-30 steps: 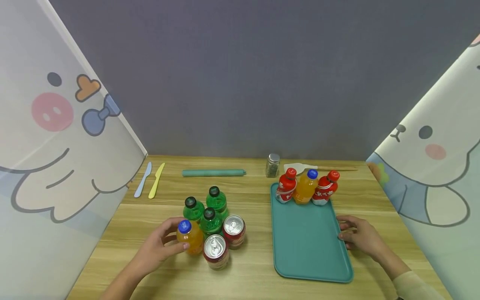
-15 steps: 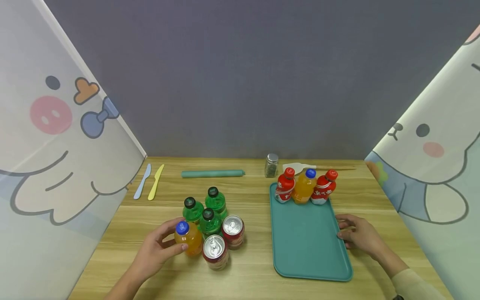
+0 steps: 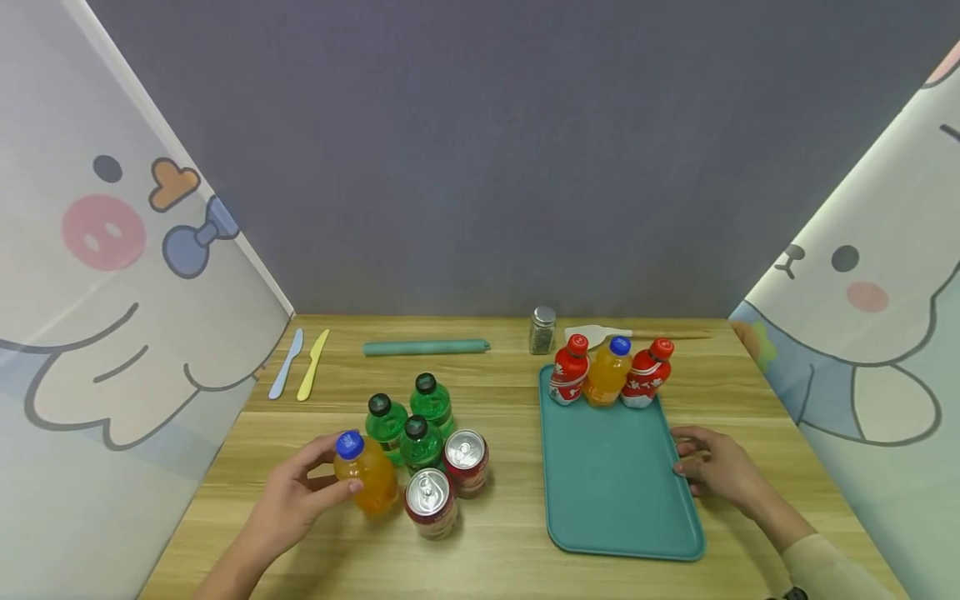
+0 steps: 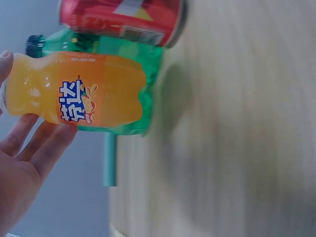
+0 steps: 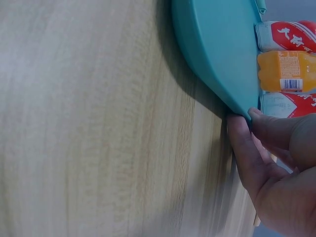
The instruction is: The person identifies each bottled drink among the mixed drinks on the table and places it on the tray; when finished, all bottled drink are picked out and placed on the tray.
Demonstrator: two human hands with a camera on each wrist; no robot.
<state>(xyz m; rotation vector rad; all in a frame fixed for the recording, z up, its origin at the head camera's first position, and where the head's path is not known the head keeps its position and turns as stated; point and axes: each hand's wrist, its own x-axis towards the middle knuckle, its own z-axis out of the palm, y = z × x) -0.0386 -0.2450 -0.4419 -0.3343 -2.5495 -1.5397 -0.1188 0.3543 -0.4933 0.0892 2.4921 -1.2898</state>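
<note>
My left hand (image 3: 288, 492) grips an orange soda bottle (image 3: 371, 479) with a blue cap, its top leaning left. The left wrist view shows the thumb and fingers around the bottle's upper part (image 4: 81, 89). Several green bottles (image 3: 422, 443) with black caps and two red soda cans (image 3: 431, 504) stand just right of it. At the right, my right hand (image 3: 716, 468) pinches the right rim of a teal tray (image 3: 615, 483). In the right wrist view the thumb lies over the rim (image 5: 217, 91) with a finger against its outer side.
Along the tray's far end stand two red bottles (image 3: 570, 371) with another orange soda bottle (image 3: 608, 372) between them. Behind are a shaker jar (image 3: 542, 331), a white spatula (image 3: 592, 334) and a teal rod (image 3: 426, 347). Blue (image 3: 287, 364) and yellow (image 3: 312, 365) knives lie far left.
My left hand has drawn the orange soda bottle left, away from the green bottles, and it now leans more. The right hand stays at the tray's rim.
</note>
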